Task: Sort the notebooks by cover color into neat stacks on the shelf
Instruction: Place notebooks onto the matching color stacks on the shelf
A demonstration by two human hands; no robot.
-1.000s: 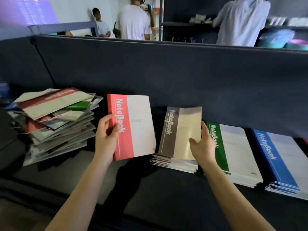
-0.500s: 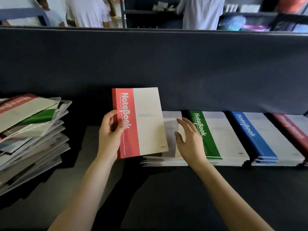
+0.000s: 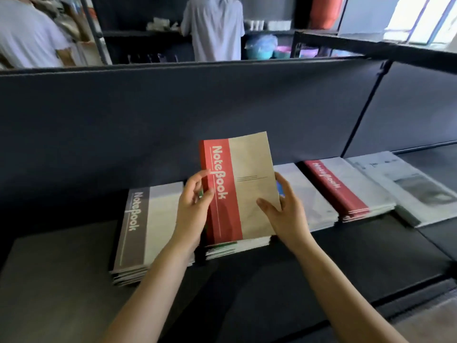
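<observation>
I judge the red notebook (image 3: 237,189) to be mid-transfer. It is held tipped up toward the camera over the green stack (image 3: 223,245), and I cannot tell whether its lower edge touches that pile. It is not yet over the red stack (image 3: 346,189) where it belongs, two piles along toward the right end of the shelf (image 3: 247,293). The piles lie in a row along the shelf's back edge with their spines to the left. I take that as the reason the book is held spine-left too, so it can go down square. The left hand (image 3: 193,211) pinches the spine edge, thumb on the cover and fingers curled behind. The right hand (image 3: 286,214) clamps the lower right edge, thumb flat on the pale part and fingers behind. Both forearms reach in from the shelf's front edge. The grey stack (image 3: 146,229) lies just left, and the right hand partly hides the blue stack (image 3: 309,201).
</observation>
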